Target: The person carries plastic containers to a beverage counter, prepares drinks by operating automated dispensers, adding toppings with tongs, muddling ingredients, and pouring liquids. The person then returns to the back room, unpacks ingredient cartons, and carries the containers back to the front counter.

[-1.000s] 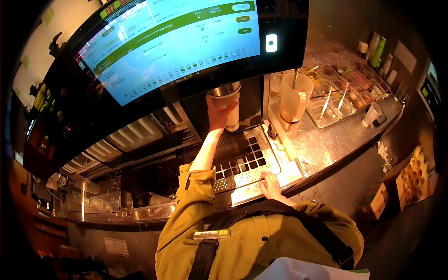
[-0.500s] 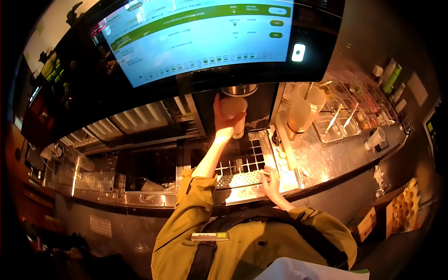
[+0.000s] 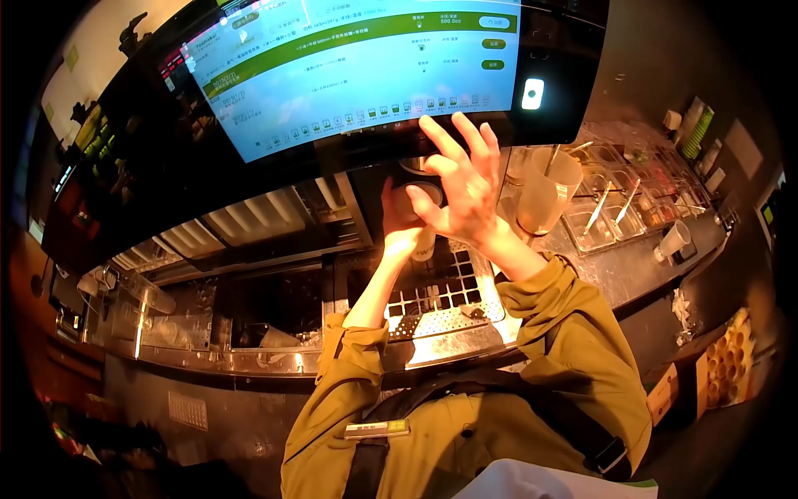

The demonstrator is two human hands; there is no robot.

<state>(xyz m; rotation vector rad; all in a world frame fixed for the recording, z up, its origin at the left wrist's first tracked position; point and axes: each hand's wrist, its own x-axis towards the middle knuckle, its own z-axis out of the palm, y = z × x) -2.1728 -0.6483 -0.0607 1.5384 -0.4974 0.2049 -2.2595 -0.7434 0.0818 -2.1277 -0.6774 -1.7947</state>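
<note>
While the left hand (image 3: 401, 226) grips the cup (image 3: 423, 247), the right hand (image 3: 467, 198) (open, fingers spread) hovers by the screen (image 3: 366, 66); a loosened hold could drop the cup.

This looks like the staff side of a drinks shop counter. A wide monitor (image 3: 357, 83) shows rows of text, one marked in cc, above a drinking cup (image 3: 424, 247) and a perforated drip tray (image 3: 440, 320). The steel counter (image 3: 586, 274) holds a plastic pitcher (image 3: 547, 204) and ingredient pans (image 3: 594, 242) with long-handled spoons (image 3: 598, 208)
</note>
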